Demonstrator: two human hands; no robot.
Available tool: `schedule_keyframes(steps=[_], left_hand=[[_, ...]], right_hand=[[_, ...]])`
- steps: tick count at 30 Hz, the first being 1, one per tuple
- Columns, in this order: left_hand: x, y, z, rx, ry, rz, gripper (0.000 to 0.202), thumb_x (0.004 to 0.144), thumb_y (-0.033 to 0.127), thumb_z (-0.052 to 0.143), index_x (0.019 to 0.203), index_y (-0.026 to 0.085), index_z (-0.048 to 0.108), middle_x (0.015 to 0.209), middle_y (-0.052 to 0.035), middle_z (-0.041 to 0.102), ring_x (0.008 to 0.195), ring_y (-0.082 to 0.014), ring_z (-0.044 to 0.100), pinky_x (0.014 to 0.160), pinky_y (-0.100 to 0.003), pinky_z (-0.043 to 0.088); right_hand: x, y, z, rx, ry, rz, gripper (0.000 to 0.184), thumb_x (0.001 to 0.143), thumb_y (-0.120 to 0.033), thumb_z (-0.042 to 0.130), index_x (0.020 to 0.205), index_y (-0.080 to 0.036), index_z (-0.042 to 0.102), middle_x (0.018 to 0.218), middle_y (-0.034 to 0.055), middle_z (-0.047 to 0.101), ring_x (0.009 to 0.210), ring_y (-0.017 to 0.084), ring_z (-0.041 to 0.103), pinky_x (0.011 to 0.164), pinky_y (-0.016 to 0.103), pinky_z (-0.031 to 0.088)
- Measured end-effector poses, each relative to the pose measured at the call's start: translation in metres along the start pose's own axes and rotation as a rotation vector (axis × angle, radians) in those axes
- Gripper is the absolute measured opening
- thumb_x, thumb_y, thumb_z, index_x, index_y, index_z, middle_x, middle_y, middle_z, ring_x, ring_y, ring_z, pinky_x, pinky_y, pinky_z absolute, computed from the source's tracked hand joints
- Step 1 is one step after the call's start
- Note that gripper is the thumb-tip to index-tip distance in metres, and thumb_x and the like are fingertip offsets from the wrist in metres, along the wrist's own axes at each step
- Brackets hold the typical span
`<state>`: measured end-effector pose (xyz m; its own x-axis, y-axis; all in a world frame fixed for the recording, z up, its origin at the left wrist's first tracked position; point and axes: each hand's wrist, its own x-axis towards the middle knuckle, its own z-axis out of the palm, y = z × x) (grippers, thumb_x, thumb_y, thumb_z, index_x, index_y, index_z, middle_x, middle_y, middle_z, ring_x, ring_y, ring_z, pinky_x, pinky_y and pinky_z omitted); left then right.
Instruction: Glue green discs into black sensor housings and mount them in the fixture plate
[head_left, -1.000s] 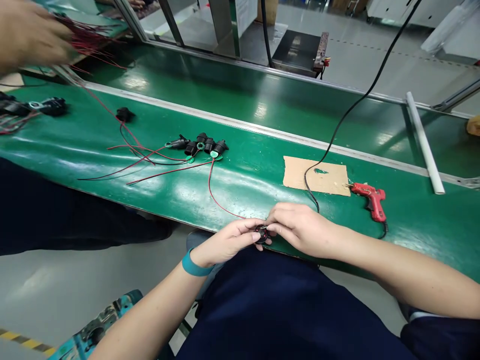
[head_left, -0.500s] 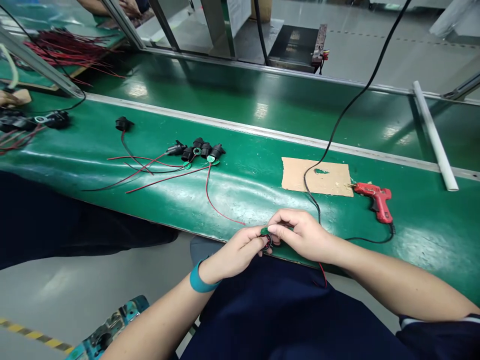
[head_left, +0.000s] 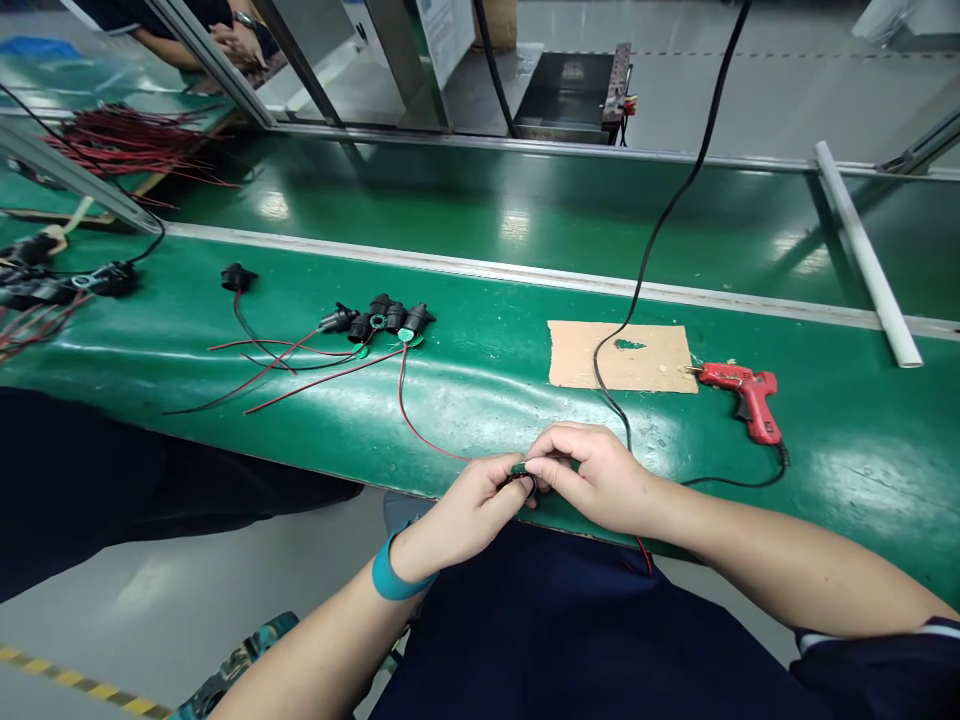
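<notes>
My left hand (head_left: 469, 505) and my right hand (head_left: 589, 470) meet at the near edge of the green belt (head_left: 480, 390). Between their fingertips they pinch a small black round part with a green disc (head_left: 521, 472). A red wire (head_left: 416, 425) runs from it back over the belt, and another red wire hangs below my right wrist. A teal band is on my left wrist. Both hands are closed on the part.
A cluster of black sockets with red and black wires (head_left: 379, 320) lies left of centre. A cardboard pad (head_left: 619, 355) and a red glue gun (head_left: 742, 395) with its black cable lie to the right. A bundle of red wires (head_left: 127, 150) and a white tube (head_left: 866, 255) lie farther back.
My hands stayed together on the small part, and the green disc now shows between my fingers. The other person's hand at the far left is gone. The view shifted slightly.
</notes>
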<state>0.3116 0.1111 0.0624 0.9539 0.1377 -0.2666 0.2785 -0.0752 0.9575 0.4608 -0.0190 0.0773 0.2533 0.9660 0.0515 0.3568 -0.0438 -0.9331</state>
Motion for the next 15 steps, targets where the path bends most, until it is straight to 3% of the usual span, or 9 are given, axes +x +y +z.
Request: schedule_keyframes(steps=[5, 12, 15], left_hand=[[0.0, 0.003, 0.005, 0.018, 0.028, -0.04, 0.02, 0.091, 0.023, 0.043, 0.075, 0.018, 0.054, 0.072, -0.0006, 0.055, 0.067, -0.0141, 0.049, 0.064, -0.026, 0.044], [-0.003, 0.006, -0.001, -0.24, -0.053, -0.113, 0.028, 0.095, 0.031, 0.044, 0.098, 0.015, 0.067, 0.09, -0.0088, 0.068, 0.083, -0.0207, 0.063, 0.072, -0.031, 0.054], [-0.003, 0.008, -0.006, -0.309, -0.099, -0.135, 0.03, 0.094, 0.031, 0.044, 0.1, 0.014, 0.069, 0.092, -0.0103, 0.07, 0.082, -0.0213, 0.065, 0.074, -0.032, 0.055]], right_hand=[[-0.002, 0.001, -0.001, -0.033, 0.002, -0.04, 0.014, 0.096, -0.019, 0.058, 0.084, -0.019, 0.066, 0.078, 0.0017, 0.068, 0.074, 0.015, 0.063, 0.071, 0.028, 0.051], [-0.003, 0.002, -0.004, -0.046, 0.004, -0.063, 0.014, 0.096, -0.018, 0.057, 0.085, -0.02, 0.066, 0.076, 0.0009, 0.066, 0.074, 0.015, 0.063, 0.072, 0.028, 0.05], [-0.004, 0.003, -0.004, -0.053, 0.017, -0.076, 0.014, 0.096, -0.018, 0.057, 0.086, -0.02, 0.067, 0.078, 0.0009, 0.066, 0.075, 0.015, 0.063, 0.073, 0.028, 0.05]])
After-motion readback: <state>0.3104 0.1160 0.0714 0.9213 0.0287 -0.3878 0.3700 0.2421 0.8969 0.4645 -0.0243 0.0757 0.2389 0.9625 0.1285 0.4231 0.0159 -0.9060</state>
